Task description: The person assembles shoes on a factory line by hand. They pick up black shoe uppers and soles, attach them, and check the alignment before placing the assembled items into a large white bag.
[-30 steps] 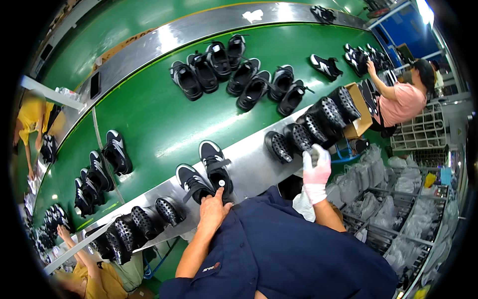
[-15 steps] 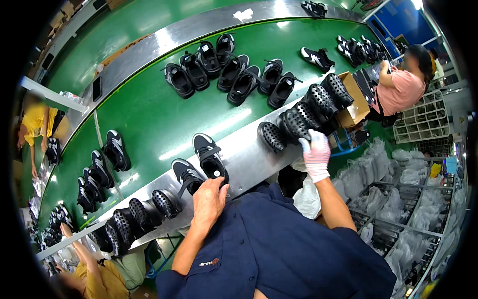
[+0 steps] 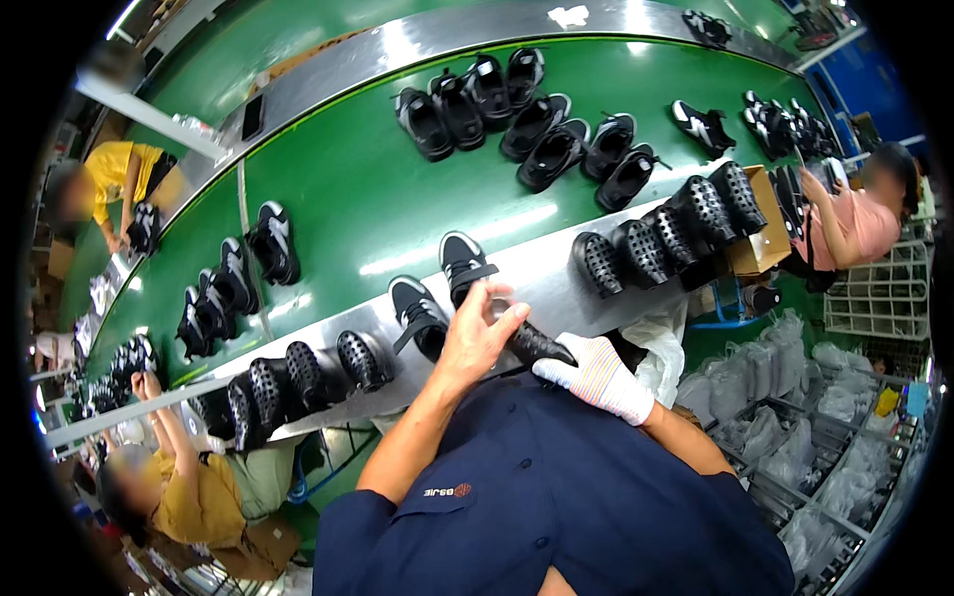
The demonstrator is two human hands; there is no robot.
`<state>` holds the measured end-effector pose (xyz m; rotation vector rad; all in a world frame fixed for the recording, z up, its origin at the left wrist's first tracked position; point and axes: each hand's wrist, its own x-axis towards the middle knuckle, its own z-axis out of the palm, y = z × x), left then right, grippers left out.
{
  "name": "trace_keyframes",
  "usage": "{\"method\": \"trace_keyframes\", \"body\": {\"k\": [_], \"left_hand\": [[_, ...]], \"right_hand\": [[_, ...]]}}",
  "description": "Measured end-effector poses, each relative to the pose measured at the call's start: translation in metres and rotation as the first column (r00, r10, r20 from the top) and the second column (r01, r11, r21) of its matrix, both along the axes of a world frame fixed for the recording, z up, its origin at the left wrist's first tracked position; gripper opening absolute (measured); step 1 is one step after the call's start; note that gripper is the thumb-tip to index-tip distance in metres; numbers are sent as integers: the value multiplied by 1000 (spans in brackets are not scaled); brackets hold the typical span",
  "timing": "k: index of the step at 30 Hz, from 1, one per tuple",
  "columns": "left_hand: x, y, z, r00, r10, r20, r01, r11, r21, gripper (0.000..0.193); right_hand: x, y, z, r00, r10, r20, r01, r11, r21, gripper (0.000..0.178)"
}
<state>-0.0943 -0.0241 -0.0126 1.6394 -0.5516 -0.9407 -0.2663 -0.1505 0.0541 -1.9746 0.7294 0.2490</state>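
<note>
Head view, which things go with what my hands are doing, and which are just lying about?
Likely part of the work:
- black perforated form in the gloved right hand
- nearest two shoes, by the left hand
- similar forms along the metal ledge

Apparently lying about:
- dark phone
- white scrap

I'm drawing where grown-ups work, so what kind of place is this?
It looks like a shoe factory, though I can't be certain. Sneakers stand in groups on a long green surface, rows of black dotted forms line its metal edge, and other people are busy alongside it.
</note>
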Motion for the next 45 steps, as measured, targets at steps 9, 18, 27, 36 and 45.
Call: {"method": "trace_keyframes", "body": {"k": [9,18,27,36,45], "left_hand": [[70,11,-67,545,-413,730,119,900,420,35],[64,-39,-96,674,-357,647,279,934,225,27],[8,-37,-118,922,-30,387,-109,937,333,103],[-43,44,-69,758,9,652,-241,933,267,67],[-28,51,-111,855,167,491,-377,850,367,61]], "right_hand": [[52,-5,-50,904,344,-255,-372,925,-70,62],[92,2,-143,971,37,-236,-162,828,-537,27],[86,-33,-171,995,9,-103,-63,847,-527,32],[95,-44,-190,971,30,-236,-167,791,-589,25],[97,-27,-181,946,176,-272,-308,745,-591,26]]}}
